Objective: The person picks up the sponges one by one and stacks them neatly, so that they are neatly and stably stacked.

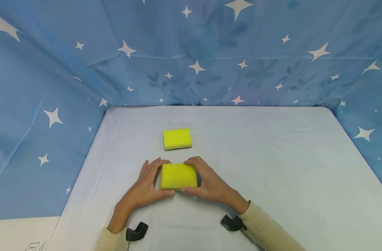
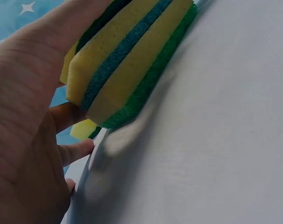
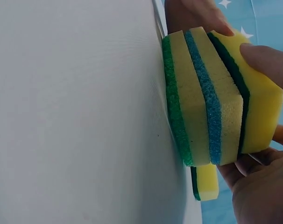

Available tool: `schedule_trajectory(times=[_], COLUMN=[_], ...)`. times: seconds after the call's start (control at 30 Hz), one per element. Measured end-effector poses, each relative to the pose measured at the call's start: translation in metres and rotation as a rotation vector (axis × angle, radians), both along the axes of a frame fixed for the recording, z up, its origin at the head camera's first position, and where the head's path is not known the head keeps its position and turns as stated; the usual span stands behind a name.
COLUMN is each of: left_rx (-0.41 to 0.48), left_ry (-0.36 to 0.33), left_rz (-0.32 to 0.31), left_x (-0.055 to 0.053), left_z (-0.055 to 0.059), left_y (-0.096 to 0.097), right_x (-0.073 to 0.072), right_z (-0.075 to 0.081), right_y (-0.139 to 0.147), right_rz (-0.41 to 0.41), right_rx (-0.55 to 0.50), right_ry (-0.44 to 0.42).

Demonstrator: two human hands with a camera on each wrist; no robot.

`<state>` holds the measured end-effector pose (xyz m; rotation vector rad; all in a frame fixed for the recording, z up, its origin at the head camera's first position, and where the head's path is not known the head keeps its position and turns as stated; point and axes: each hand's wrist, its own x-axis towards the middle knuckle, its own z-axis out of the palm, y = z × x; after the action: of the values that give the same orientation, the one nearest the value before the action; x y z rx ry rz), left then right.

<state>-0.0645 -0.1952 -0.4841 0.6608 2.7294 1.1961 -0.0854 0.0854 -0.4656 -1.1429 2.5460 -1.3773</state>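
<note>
Right wrist view: two hands [image 3: 195,14] [image 3: 263,191] grip three stacked sponges [image 3: 209,98], one lone sponge [image 3: 207,183] beyond.

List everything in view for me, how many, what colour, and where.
Top sponge: one, yellow and dark green, atop the stack
Middle sponge: one, tan and blue, below it
Bottom sponge: one, tan and green, under both
Lone sponge: one, yellow and dark green, beyond the stack
Table: one, white, under the sponges
Starry cloth: pieces uncountable, blue, whitish stars, around the table
Pale surface: one, off-white, head view's lower left
Wrist devices: two, black, one by each sleeve
Sleeves: two, beige, one behind each hand
Left hand: one, bare, gripping the stack's left
Right hand: one, bare, gripping the stack's right
</note>
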Motion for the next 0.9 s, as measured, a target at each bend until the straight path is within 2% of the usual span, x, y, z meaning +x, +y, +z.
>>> schedule_trajectory(times=[0.13, 0.3, 0.53, 0.9], left_rx=[0.022, 0.028, 0.007, 0.021], left_ry=[0.011, 0.005, -0.021, -0.031], left_rz=[0.0, 0.004, 0.022, 0.022], left_x=[0.001, 0.001, 0.0, 0.001], left_z=[0.0, 0.001, 0.003, 0.003], left_y=[0.001, 0.003, 0.004, 0.004], right_x=[-0.002, -0.009, -0.033, -0.069], right_z=[0.001, 0.008, 0.02, 0.026], right_y=[0.002, 0.011, 0.025, 0.031], right_rz=[0.002, -0.053, -0.12, -0.151], right_rx=[-0.003, -0.027, -0.112, -0.117], right_ry=[-0.029, -0.091, -0.071, -0.1])
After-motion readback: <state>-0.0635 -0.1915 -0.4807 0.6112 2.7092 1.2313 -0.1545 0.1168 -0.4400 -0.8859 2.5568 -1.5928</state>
